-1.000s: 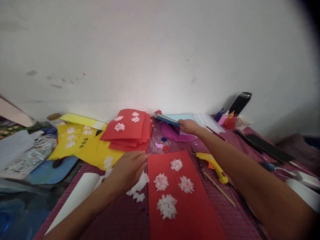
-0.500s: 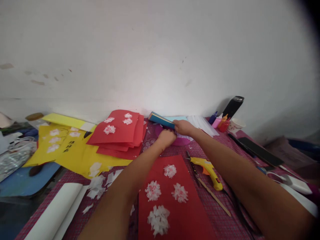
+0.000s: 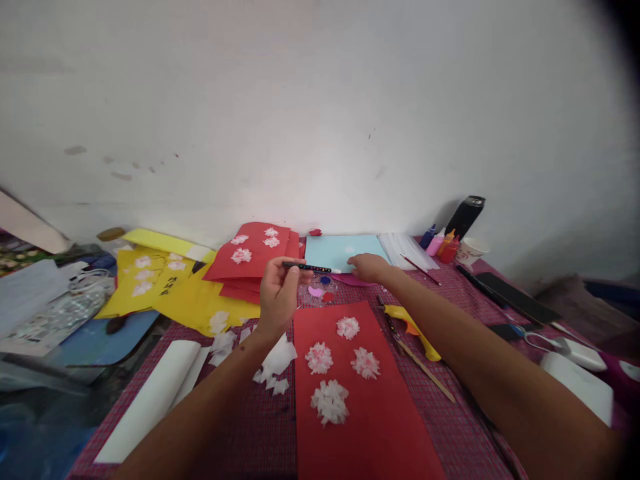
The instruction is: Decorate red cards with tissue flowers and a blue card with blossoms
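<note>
One speckled pen (image 3: 323,269) in the left hand (image 3: 279,300)

At the centre of the frame, the left hand's fingers are gripping the slim pen, whose dark barrel is showing bright dots and whose whitish end is pointing right. Just right of it, the right hand (image 3: 371,268) is lying over the lower right part of a smooth, pale blue sheet (image 3: 325,250); its fingers are bending downward, and whether they are gripping anything cannot be told.

In the lower middle, a flat red sheet (image 3: 373,433) is carrying four ruffled blossoms (image 3: 329,403) of thin crumpled paper, the lowest whiter than the pink-tinged others. Thin white scraps (image 3: 281,357) are lying beside its left edge; a smooth white roll (image 3: 150,400) is slanting across the lower left. Right of the red sheet, a yellow glue gun (image 3: 399,313) is resting near a narrow wooden stick (image 3: 430,375). Finely checked cloth is covering the table (image 3: 250,437).
</note>
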Demonstrator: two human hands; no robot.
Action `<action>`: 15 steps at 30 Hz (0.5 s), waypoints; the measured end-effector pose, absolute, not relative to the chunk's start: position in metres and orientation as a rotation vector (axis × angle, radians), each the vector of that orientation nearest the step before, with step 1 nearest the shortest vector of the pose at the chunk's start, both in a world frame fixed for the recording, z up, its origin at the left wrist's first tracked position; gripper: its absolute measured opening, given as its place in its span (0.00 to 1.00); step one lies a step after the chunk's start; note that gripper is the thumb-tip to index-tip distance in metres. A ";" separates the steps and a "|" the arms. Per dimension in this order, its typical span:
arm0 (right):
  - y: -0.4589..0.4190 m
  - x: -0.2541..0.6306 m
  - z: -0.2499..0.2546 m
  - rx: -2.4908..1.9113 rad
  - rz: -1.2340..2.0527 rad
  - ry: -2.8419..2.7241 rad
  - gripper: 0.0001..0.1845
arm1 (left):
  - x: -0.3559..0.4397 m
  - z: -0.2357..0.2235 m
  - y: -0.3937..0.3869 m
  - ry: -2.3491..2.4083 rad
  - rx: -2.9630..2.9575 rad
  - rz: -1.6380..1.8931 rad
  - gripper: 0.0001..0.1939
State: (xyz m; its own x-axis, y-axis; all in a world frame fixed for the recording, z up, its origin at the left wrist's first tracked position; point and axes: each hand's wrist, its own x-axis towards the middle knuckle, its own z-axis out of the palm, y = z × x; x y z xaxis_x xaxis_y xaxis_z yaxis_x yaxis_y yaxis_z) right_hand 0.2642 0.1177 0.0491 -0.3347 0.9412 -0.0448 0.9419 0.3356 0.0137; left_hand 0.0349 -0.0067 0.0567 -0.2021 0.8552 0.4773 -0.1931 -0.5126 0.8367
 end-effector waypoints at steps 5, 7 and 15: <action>0.016 0.263 0.061 2.112 -0.178 2.812 0.19 | 0.026 0.048 -0.034 0.681 0.947 1.685 0.11; -0.035 0.261 0.052 2.399 -0.676 2.976 0.15 | 0.029 0.041 -0.049 0.652 0.888 1.637 0.12; -0.140 0.220 0.016 2.231 -3.261 1.928 0.17 | 0.055 0.018 -0.118 0.797 1.113 1.247 0.09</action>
State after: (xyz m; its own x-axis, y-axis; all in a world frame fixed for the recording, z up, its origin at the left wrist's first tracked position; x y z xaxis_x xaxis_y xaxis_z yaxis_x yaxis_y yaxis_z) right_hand 0.2197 -0.1397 0.0158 0.0267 0.9967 -0.0764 -0.4134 -0.0586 -0.9087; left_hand 0.0547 -0.1184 0.0179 0.1839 0.9775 0.1035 -0.3168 -0.0407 0.9476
